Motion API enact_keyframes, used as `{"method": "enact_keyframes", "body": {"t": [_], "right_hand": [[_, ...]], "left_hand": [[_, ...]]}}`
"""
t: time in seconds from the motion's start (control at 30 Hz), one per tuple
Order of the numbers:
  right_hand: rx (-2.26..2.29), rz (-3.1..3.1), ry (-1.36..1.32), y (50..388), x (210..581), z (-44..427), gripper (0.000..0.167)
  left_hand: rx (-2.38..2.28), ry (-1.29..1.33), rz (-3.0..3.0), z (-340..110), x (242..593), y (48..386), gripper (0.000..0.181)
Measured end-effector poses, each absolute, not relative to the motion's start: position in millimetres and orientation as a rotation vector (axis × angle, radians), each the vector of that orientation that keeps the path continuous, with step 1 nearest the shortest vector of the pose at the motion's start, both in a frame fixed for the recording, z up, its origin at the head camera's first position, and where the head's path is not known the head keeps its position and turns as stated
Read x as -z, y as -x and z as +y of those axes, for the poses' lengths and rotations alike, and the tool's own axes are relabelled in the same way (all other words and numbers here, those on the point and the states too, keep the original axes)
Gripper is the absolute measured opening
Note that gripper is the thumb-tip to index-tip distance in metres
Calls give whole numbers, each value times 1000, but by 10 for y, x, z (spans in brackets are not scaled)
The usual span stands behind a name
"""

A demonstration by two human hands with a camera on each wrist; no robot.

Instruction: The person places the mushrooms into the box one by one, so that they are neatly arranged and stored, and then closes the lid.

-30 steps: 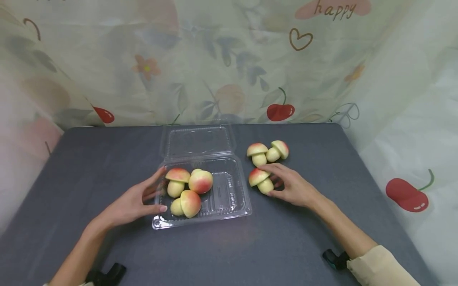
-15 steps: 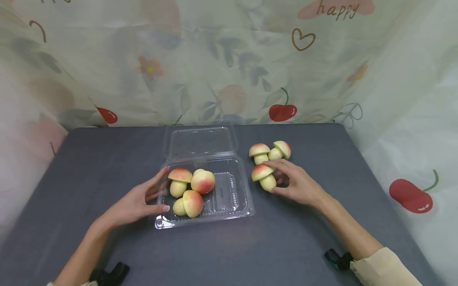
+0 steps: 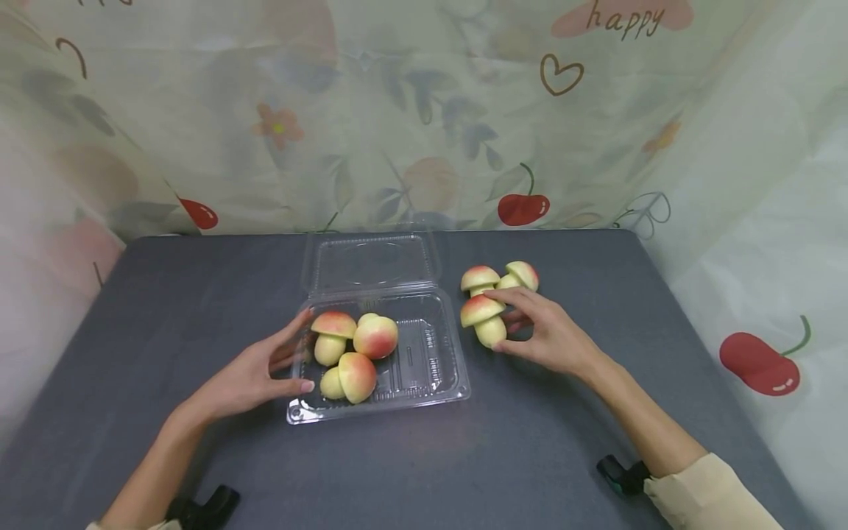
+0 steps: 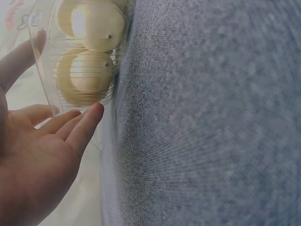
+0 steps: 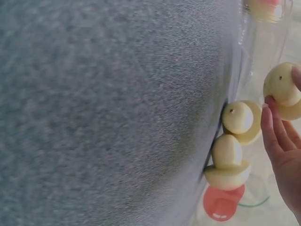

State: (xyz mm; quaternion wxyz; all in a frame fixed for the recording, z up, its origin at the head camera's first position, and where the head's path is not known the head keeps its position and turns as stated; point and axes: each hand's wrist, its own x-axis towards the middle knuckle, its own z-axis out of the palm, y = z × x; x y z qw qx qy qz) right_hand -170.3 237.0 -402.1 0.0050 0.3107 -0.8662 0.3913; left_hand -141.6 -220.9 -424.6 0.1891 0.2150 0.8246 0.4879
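Observation:
My right hand (image 3: 553,335) pinches a toy mushroom (image 3: 489,333) with a red-and-yellow cap between thumb and fingers. The right wrist view shows this held mushroom (image 5: 281,84) raised off the tabletop. Just behind it lie two more mushrooms (image 3: 480,277) (image 3: 525,274), partly covered by it and the hand. My left hand (image 3: 248,379) rests its fairly straight fingers and thumb against the left side of a clear plastic clamshell box (image 3: 424,397). Three mushrooms (image 3: 334,324) (image 3: 376,336) (image 3: 356,377) lie in the left part of the box.
The box's lid (image 3: 371,261) is folded back toward the rear of the grey tabletop (image 3: 424,471). A printed curtain (image 3: 397,110) with cherries and flowers hangs behind and at both sides. Black wrist straps (image 3: 623,475) sit on both forearms.
The right hand has lifted its mushroom off the tabletop, most recently shifting it slightly up and left. The left hand stays at the box, and the view has shifted slightly.

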Motion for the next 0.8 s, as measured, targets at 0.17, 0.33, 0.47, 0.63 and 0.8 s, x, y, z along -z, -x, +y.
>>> {"method": "enact_keyframes", "body": {"t": [0.17, 0.33, 0.47, 0.63, 0.8], "right_hand": [[-1196, -2718, -964, 1721, 3978, 2318, 75], [-1243, -2690, -993, 1755, 3948, 2251, 75], [-1236, -2672, -982, 1696, 3796, 2130, 73], [-1292, -2624, -1026, 1626, 3593, 1962, 69], [-1360, -2602, -1072, 1659, 3590, 1875, 68]], "left_hand": [[-1378, -606, 2317, -2221, 4248, 1409, 102], [-1379, -597, 2317, -2232, 4265, 1406, 102], [-1371, -595, 2318, -2225, 4263, 1416, 103], [-1363, -615, 2329, -2209, 4257, 1420, 104], [-1366, -615, 2329, -2203, 4245, 1410, 104]]}}
